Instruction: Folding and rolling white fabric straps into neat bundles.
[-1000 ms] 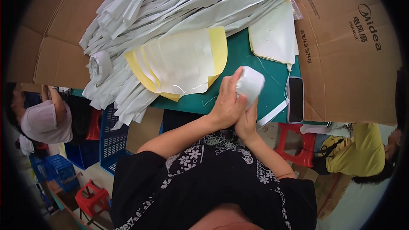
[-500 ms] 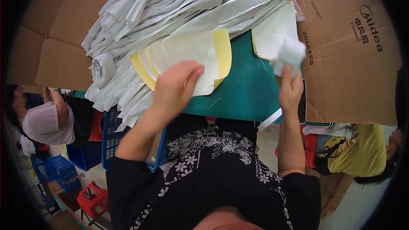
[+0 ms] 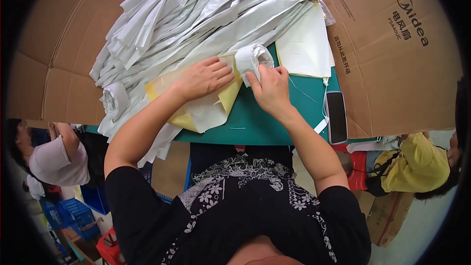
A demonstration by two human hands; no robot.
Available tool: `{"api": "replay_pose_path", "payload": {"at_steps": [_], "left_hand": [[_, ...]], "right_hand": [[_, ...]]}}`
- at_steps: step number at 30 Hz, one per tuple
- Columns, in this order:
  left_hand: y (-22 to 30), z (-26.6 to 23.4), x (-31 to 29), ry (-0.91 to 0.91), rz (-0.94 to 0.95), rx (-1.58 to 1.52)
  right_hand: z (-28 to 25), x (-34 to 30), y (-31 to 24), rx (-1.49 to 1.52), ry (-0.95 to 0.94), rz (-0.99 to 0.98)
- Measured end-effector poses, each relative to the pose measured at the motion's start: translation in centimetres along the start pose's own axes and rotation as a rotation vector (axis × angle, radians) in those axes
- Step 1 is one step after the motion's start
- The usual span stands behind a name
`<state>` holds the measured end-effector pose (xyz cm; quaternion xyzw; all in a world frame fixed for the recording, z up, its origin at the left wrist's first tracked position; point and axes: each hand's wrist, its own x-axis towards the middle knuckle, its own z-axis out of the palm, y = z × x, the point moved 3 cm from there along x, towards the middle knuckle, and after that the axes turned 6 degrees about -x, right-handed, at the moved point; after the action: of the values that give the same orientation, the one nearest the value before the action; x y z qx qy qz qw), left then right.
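Observation:
My left hand (image 3: pixel 207 78) lies flat, fingers stretched out, on a sheet of yellow-edged paper (image 3: pixel 228 102) with pale strips on it. The sheet's right side is bent and its lower corner curls. Just right of those fingertips, my right hand (image 3: pixel 273 87) grips a roll of white strip material (image 3: pixel 245 63) between thumb and fingers, over the sheet's upper right edge. The roll's hollow centre shows. Part of the sheet is hidden under my left hand and forearm.
A big heap of long white strips (image 3: pixel 196 29) covers the back of the green table (image 3: pixel 255 122). Another white roll (image 3: pixel 114 100) lies at left. White sheets (image 3: pixel 304 44) and a phone (image 3: pixel 336 118) are at right. Cardboard (image 3: pixel 387 59) walls both sides; people sit beyond.
My right hand has brought the white roll leftward to the sheet. My left hand has gone from curled above the sheet to flat on it. The sheet's right side has bent.

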<state>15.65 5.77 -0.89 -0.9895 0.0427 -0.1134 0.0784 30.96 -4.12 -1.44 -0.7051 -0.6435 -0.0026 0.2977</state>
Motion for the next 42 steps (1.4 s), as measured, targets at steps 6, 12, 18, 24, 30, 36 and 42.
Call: {"api": "replay_pose_path", "payload": {"at_steps": [6, 12, 18, 24, 30, 36, 42], "left_hand": [[3.2, 0.3, 1.1, -0.084, -0.569, -0.016], [3.8, 1.9, 0.5, -0.141, -0.725, 0.001], [5.1, -2.0, -1.7, 0.098, -0.343, 0.17], [1.4, -6.3, -6.6, -0.149, -1.159, -0.291], [-5.5, -11.6, -3.1, -0.054, -0.513, -0.061], [-12.4, -17.5, 5.3, -0.011, 0.003, 0.216], [-12.0, -13.2, 2.4, 0.421, -0.517, -0.568]], "right_hand": [[0.9, 0.0, 1.6, 0.009, -0.015, 0.076], [1.0, 0.9, 2.6, -0.129, -0.157, -0.092], [-4.1, 4.6, 3.3, -0.011, 0.15, -0.344], [-6.1, 5.8, 0.9, 0.129, 0.026, -0.47], [-2.8, 4.9, -5.5, 0.019, -0.304, -0.866], [-0.5, 11.6, -7.2, -0.115, -0.161, -0.778], [1.2, 16.8, -6.0, 0.132, -0.445, -0.367]]}}
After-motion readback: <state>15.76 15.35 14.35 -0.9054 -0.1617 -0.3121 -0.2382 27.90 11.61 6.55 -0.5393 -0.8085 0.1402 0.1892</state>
